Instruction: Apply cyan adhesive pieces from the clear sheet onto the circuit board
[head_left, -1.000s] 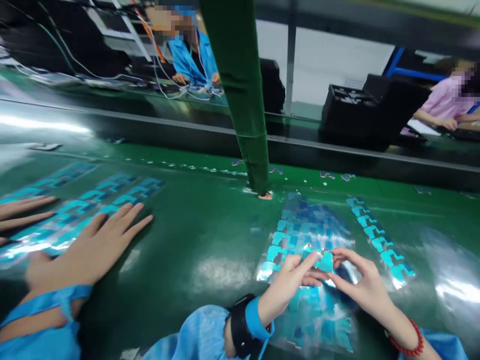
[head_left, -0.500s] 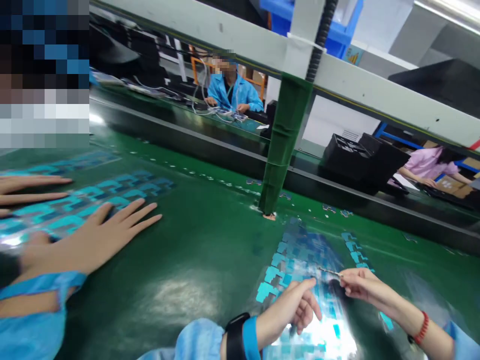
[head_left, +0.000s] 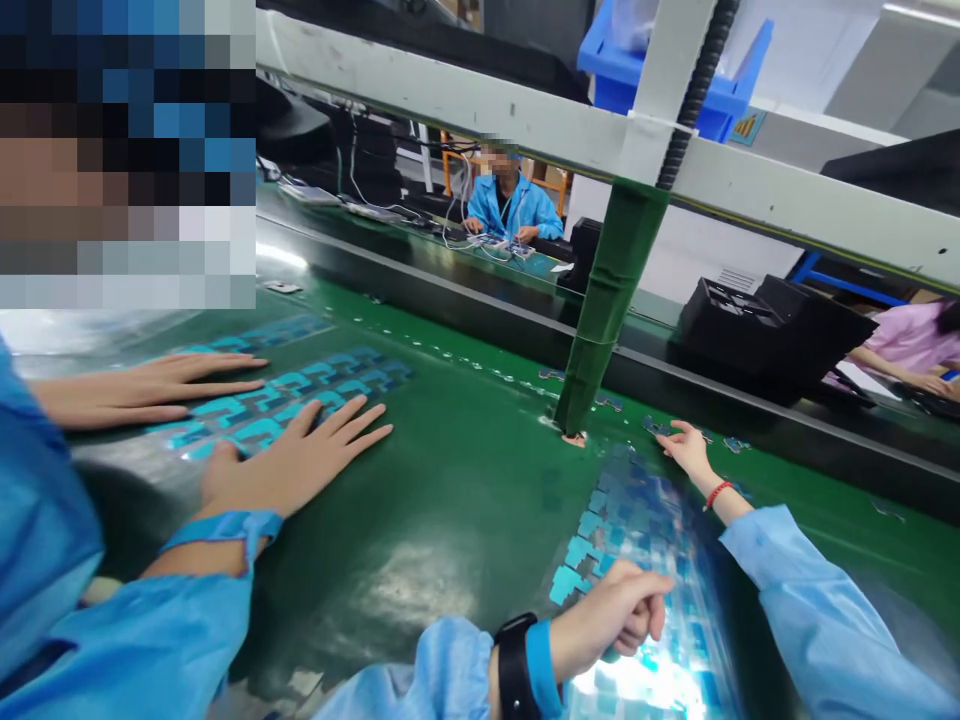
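A shiny sheet of teal blue die-cut stickers (head_left: 637,540) lies on the green table in front of me. My left hand (head_left: 619,612), with a black watch on its wrist, rests on the sheet's near end with fingers curled; what is under them is hidden. My right hand (head_left: 686,450), wearing a red bead bracelet, is stretched to the far edge of the sheet. Its fingertips are pinched together at a small blue piece (head_left: 657,428) beside other loose scraps.
A co-worker's two hands (head_left: 296,465) lie flat on another sticker sheet (head_left: 292,385) at the left. A green post (head_left: 604,320) stands at the table's far edge. Beyond it run a dark conveyor (head_left: 480,290) and black trays (head_left: 757,320), with other people seated.
My right hand has left the sheet and reached forward to the scraps by the post. My left hand stayed on the sheet. The view tilted up and rightwards.
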